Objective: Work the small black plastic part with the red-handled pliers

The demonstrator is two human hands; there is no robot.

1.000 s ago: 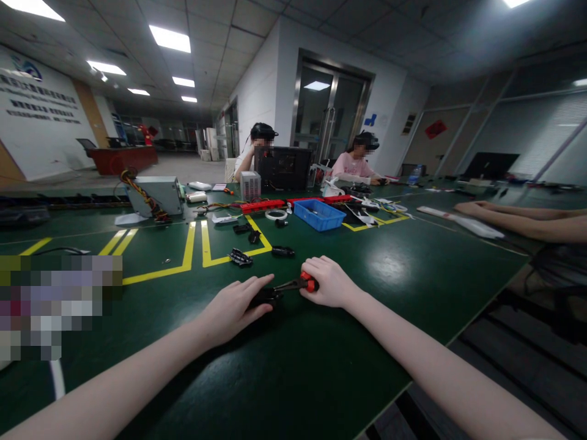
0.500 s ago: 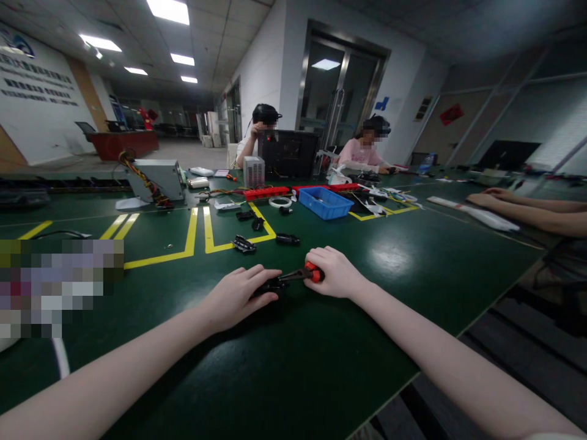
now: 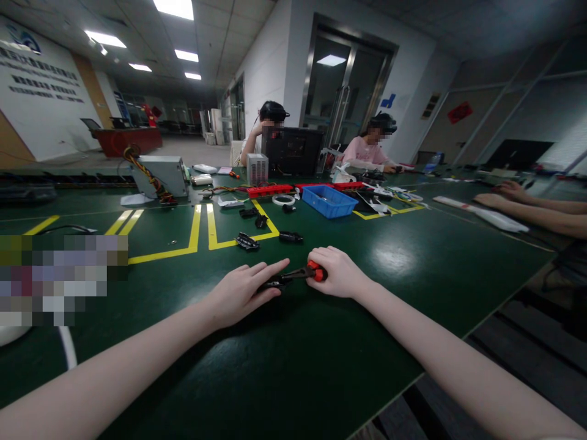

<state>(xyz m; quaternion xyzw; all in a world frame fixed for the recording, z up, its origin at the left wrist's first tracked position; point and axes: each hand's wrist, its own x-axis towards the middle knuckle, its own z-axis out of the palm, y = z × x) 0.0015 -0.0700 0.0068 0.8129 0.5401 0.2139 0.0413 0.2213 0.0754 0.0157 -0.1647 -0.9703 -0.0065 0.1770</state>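
Observation:
My right hand is closed around the red handles of a pair of pliers, whose dark jaws point left. At the jaw tips is a small black plastic part, lying low on the green table. My left hand holds this part down between thumb and fingers, with the index finger stretched out above the jaws. The hand covers much of the part, so its exact kind is hidden. Just beyond my hands lie similar black pieces, among them a ribbed one and a longer one.
A blue bin stands ahead, near red power strips. A metal power supply with bundled wires sits at the left. Two people work across the table behind a black computer case; another person's hands rest at the right.
My left index finger has lifted and straightened slightly over the pliers. The view has shifted a little; the pliers stay at the black part.

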